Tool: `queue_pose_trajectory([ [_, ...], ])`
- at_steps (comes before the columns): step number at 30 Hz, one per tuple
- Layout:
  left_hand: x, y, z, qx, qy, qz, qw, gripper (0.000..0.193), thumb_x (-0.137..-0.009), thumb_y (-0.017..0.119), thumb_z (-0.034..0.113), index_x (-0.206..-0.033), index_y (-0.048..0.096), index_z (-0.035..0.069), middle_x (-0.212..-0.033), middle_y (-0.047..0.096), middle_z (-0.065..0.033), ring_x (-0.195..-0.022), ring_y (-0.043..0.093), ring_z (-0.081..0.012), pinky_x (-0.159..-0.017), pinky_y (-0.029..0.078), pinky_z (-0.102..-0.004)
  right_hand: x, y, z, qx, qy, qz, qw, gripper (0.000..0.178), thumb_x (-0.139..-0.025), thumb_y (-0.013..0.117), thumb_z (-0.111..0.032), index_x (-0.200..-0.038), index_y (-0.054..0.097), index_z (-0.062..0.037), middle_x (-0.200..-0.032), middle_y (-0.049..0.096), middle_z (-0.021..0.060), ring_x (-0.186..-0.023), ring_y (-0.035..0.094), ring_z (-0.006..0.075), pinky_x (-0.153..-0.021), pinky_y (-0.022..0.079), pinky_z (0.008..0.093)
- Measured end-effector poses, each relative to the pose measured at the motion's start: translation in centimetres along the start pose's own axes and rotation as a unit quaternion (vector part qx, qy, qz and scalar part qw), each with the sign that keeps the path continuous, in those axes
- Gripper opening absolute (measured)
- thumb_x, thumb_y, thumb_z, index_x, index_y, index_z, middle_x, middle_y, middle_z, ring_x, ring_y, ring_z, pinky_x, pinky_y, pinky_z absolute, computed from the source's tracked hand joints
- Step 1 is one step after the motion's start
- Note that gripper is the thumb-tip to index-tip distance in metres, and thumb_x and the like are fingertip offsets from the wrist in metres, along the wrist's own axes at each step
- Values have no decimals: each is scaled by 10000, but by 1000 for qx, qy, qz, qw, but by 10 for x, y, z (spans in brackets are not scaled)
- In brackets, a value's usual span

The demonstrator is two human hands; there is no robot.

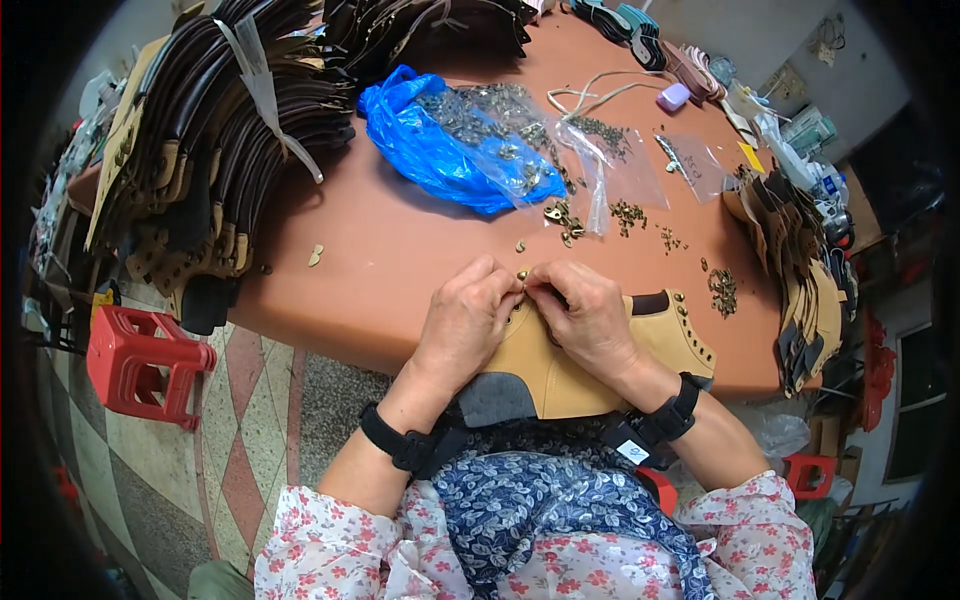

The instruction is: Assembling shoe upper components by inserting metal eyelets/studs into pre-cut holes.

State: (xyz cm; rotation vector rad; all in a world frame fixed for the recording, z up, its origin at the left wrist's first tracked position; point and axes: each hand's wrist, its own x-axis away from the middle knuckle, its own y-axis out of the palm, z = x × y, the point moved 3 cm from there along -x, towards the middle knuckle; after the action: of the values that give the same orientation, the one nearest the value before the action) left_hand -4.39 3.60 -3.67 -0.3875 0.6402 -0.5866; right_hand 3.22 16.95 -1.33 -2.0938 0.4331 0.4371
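A tan leather boot upper (578,383) with a dark grey patch lies across the table's near edge and my lap. Rows of eyelets run along its flaps; the right flap carries brass lace hooks near its top. My left hand (468,318) is closed, its fingertips pinching the tip of the left flap. Against it, my right hand (585,312) is closed too, thumb and finger pressed together at the same tip. A brass lace hook (522,275) shows between the fingertips. Whatever small piece the right fingers hold is hidden.
Small brass parts (628,217) lie in piles beyond my hands, beside a blue plastic bag (430,165) of hardware. Stacked dark uppers (215,130) overhang the table's left side. More tan uppers (790,250) stand at the right edge. A red stool (145,365) is on the floor.
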Motion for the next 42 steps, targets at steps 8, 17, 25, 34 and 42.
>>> queue_pose_trajectory([
  [8, 0, 1, 1, -1, -12, -4, 1000, 79, -841, 703, 32, -911, 688, -1, -853, 637, -126, -775, 655, -302, -689, 520, -374, 2, -1, -1, -19, 23, 12, 999, 72, -818, 695, -48, -868, 644, -55, -794, 674, 105, -757, 671, 294, -655, 527, 397],
  [17, 0, 0, 2, 2, -11, -2, 1000, 74, -839, 699, 22, -908, 689, -2, -852, 634, -131, -776, 653, -309, -688, 516, -377, 2, -2, -3, 13, -14, 15, 1000, 81, -812, 703, -52, -855, 633, -55, -779, 665, 107, -740, 666, 296, -634, 519, 399],
  [25, 0, 0, 0, 3, -9, -1, 1000, 75, -842, 698, 24, -910, 691, -5, -851, 632, -130, -775, 651, -307, -689, 514, -380, 2, 0, -1, 11, 2, 10, 1000, 80, -813, 699, -49, -874, 648, -60, -784, 675, 101, -744, 668, 297, -640, 524, 396],
  [34, 1, 0, -1, 7, -4, -6, 1000, 84, -844, 688, 13, -925, 691, -8, -855, 636, -123, -784, 654, -302, -702, 517, -378, 2, -2, 0, -9, 32, -10, 999, 87, -817, 691, -43, -897, 658, -52, -830, 694, 107, -785, 681, 291, -677, 536, 389],
  [42, 1, -1, 2, 9, -12, -8, 1000, 73, -840, 689, 11, -909, 688, -12, -864, 636, -117, -778, 653, -296, -695, 515, -372, 5, -3, -4, 31, -40, -2, 999, 99, -808, 693, -38, -896, 664, -72, -783, 662, 104, -751, 658, 297, -655, 512, 401],
])
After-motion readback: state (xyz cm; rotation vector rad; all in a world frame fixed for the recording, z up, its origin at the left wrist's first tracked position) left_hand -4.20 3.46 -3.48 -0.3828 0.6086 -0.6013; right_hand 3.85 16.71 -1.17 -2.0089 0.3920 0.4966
